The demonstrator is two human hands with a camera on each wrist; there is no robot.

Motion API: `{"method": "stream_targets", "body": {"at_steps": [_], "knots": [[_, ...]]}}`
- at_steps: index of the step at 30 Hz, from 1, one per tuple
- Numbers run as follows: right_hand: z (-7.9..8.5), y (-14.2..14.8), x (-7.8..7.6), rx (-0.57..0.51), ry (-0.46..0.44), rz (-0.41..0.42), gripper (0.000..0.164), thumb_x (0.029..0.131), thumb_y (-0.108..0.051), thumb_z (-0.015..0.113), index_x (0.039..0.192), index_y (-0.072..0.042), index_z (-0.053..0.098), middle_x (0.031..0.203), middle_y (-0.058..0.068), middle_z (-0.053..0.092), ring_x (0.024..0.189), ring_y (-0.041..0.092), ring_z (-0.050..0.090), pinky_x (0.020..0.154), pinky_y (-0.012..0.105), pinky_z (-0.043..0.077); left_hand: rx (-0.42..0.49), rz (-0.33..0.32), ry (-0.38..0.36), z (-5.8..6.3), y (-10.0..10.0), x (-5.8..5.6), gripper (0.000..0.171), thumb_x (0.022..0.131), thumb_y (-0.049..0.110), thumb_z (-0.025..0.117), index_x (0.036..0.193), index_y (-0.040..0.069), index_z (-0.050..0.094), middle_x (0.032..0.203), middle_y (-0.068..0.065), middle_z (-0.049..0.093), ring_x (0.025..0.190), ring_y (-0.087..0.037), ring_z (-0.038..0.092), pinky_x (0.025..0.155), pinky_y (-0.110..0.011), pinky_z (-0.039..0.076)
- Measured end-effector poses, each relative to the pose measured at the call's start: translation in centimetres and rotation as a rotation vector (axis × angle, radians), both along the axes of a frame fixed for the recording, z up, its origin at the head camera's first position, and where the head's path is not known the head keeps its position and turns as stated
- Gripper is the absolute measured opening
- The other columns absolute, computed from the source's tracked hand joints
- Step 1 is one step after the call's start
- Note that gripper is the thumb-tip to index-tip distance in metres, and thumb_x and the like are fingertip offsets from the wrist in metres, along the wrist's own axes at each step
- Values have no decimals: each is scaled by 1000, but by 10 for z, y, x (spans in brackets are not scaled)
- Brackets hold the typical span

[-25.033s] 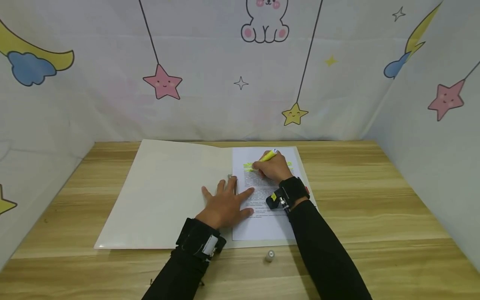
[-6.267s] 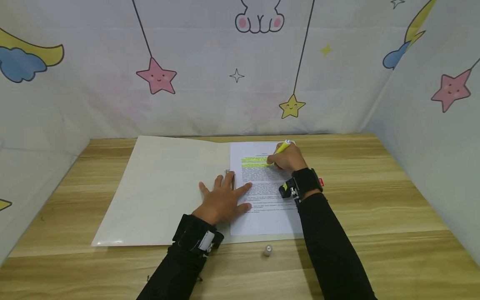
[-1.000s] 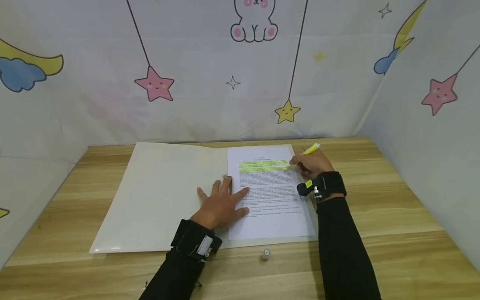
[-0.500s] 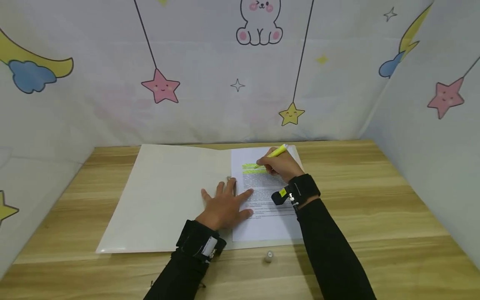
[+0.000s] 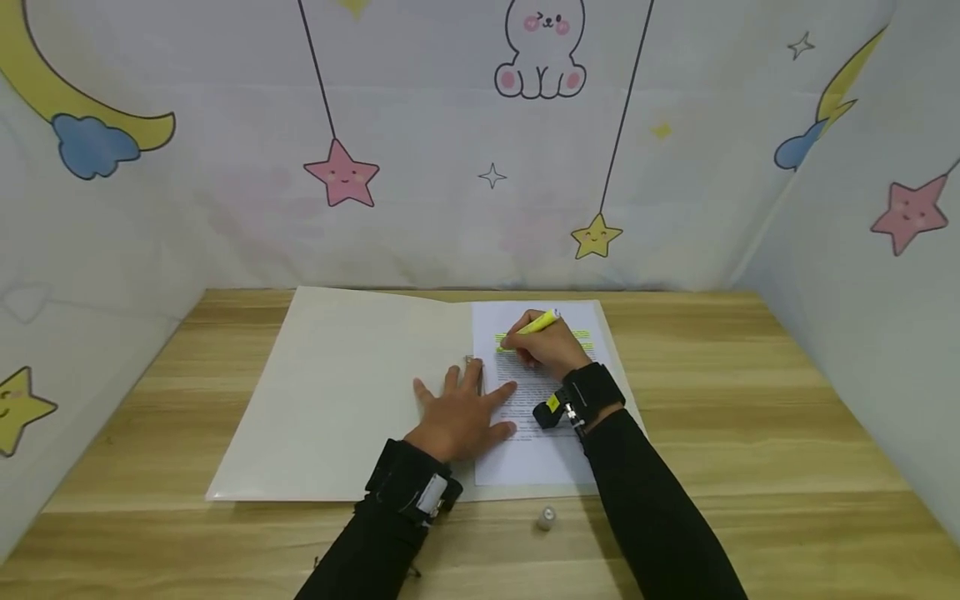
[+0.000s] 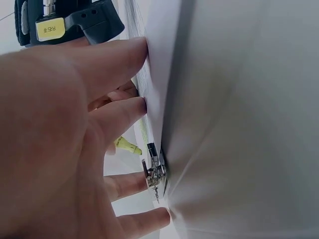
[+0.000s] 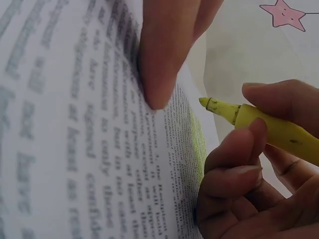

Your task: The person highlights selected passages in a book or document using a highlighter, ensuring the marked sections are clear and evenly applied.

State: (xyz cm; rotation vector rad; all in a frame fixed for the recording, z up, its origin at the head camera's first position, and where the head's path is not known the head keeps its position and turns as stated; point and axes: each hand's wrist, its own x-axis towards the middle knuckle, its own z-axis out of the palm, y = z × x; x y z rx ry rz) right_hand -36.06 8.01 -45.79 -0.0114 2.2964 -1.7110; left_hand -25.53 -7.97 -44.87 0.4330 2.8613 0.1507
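Note:
My right hand (image 5: pixel 551 346) pinches a yellow highlighter (image 5: pixel 542 322) near the left end of the highlighted lines on a printed sheet (image 5: pixel 536 462). In the right wrist view the uncapped tip of the highlighter (image 7: pixel 279 130) points at the text; whether it touches the paper is unclear. My left hand (image 5: pixel 457 421) lies with fingers spread across the sheet's left edge and the open white folder (image 5: pixel 337 400). A metal clip (image 6: pixel 155 172) at the folder's fold shows between the left fingers. The right hand covers part of the highlighted text.
A small grey cap (image 5: pixel 547 518) stands on the wooden table (image 5: pixel 720 433) in front of the folder. White fabric walls (image 5: pixel 427 225) with printed stars enclose the table at the back and sides.
Within the last second the right hand has swept the highlighter from the text's right edge to its left. More lines are yellow than 25 seconds ago. The left hand stays in place.

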Motion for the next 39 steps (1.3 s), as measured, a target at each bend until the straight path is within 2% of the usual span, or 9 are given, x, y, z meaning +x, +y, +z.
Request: {"method": "stream_targets", "body": {"at_steps": [8,12,20,30,39], "knots": [[-3,0,1,16,51,-4,12,83,-9,74,79,-9,64,58,1,57,52,15,51,49,27,42,20,-2,19,-5,0,-1,60,94,58,55,150,42,39,162,-15,21,145,-42,23,101,-85,18],[-4,-1,2,21,53,-6,13,83,-8,74,77,-8,63,58,1,57,53,15,51,50,27,41,23,-3,20,-4,0,0,60,94,57,56,149,41,41,161,-16,22,144,-43,24,101,-85,19],[-1,-4,5,135,79,-9,13,84,-10,75,76,-10,64,56,2,57,52,16,52,50,27,41,10,-10,28,1,1,2,59,95,57,55,149,40,42,160,-16,23,142,-42,26,102,-83,22],[0,-7,6,192,99,-31,15,82,-10,76,73,-10,64,54,1,56,53,17,52,51,28,41,24,-1,21,-2,0,2,60,94,57,56,149,40,42,161,-16,23,144,-43,24,102,-84,20],[3,-5,5,232,105,-38,16,80,-9,75,71,-10,62,55,1,57,53,17,53,52,29,41,12,-7,28,1,1,2,59,94,57,56,149,40,42,160,-16,24,142,-43,26,102,-84,21]]}}
